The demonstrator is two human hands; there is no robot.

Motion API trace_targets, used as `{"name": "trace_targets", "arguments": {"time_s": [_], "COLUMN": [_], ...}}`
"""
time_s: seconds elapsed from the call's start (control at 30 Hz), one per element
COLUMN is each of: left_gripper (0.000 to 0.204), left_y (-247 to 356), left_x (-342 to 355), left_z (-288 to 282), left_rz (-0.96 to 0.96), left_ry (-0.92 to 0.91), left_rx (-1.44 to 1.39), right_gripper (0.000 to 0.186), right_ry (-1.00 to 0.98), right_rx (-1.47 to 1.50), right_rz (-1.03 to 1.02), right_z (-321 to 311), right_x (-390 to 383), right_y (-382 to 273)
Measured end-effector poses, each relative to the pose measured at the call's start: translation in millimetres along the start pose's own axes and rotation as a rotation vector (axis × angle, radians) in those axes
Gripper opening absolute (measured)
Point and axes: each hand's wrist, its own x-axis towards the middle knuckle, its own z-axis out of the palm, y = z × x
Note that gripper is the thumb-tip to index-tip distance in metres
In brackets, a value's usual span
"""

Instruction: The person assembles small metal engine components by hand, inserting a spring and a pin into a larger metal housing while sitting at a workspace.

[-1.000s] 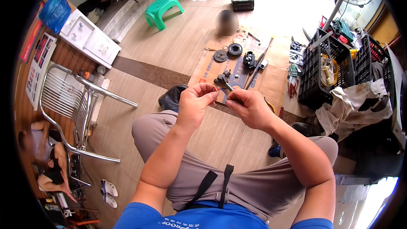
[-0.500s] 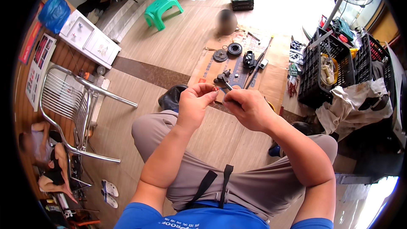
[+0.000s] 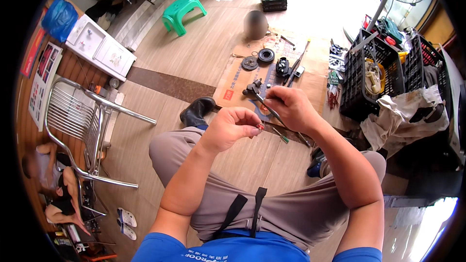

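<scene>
With my left hand [image 3: 227,130] I pinch a small red piece [image 3: 260,126] above the floor [image 3: 238,160]. This pinch should be light but steady, so the piece does not slip. My right hand [image 3: 293,109] is curled at a dark rod [image 3: 275,115]; whether it grips, I cannot tell.

Cardboard sheet [image 3: 318,82]: printed characters [image 3: 236,78], red block [image 3: 228,95] with pale marks; this side of cardboard, blue shirt [image 3: 262,250]: white lettering [image 3: 211,256]; far left of cardboard, poster [image 3: 43,80]: print too small to read
</scene>
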Motion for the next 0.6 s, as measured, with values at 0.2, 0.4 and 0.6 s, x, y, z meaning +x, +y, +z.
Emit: {"name": "trace_targets", "arguments": {"time_s": [0.2, 0.4, 0.6], "left_gripper": [0.007, 0.011, 0.007], "left_y": [-7.4, -12.4, -13.4], "left_x": [7.3, 10.4, 15.5], "left_z": [-11.2, -14.7, -8.6], "left_rz": [0.225, 0.248, 0.248], "left_ry": [0.231, 0.461, 0.599], "left_rx": [-0.460, -0.410, 0.029], "right_gripper": [0.014, 0.011, 0.012], "right_ry": [0.025, -0.028, -0.112], "right_rx": [0.209, 0.075, -0.044], "right_rz": [0.132, 0.042, -0.127], "right_z": [15.9, 17.7, 12.0], "right_x": [-9.2, -21.5, -22.0], "right_y": [14.5, -17.9, -42.3]}}
